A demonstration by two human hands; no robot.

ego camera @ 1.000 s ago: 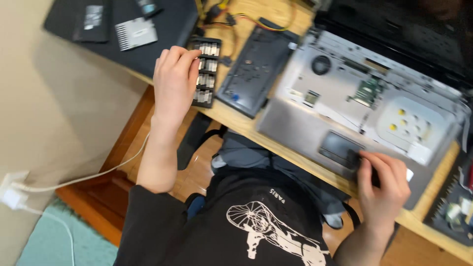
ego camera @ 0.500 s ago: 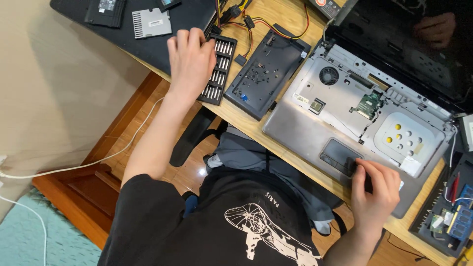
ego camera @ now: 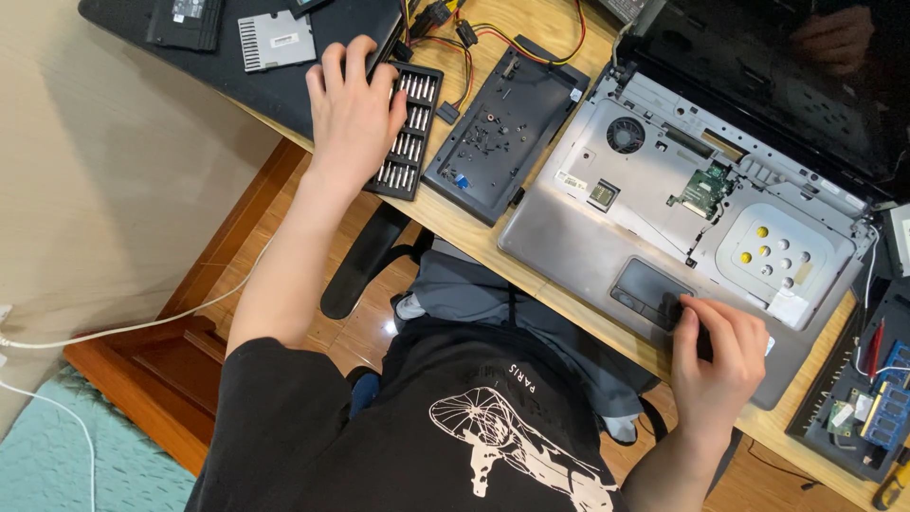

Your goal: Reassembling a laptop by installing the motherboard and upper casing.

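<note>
The left hand (ego camera: 353, 109) lay spread, fingers wide, flat over the upper half of the screwdriver bit set (ego camera: 406, 133), gripping nothing that could be seen; half a second before, it had covered the same case, so it had stayed put while the view drew closer. The right hand (ego camera: 722, 356) rested with curled fingers on the front edge of the opened laptop base (ego camera: 569, 237), just beside the touchpad (ego camera: 646, 283); whether it pinched anything, I could not tell. It had hardly shifted either. That steadiness suggested the person was feeling for a bit while bracing the machine. Between the hands sat the black plastic cover panel (ego camera: 502, 128), loose screws scattered in it. Beyond lay the exposed fan (ego camera: 625, 134) and a small green circuit board (ego camera: 700, 190). The wooden desk (ego camera: 531, 24) carried coloured cables (ego camera: 493, 38) at its far edge.
</note>
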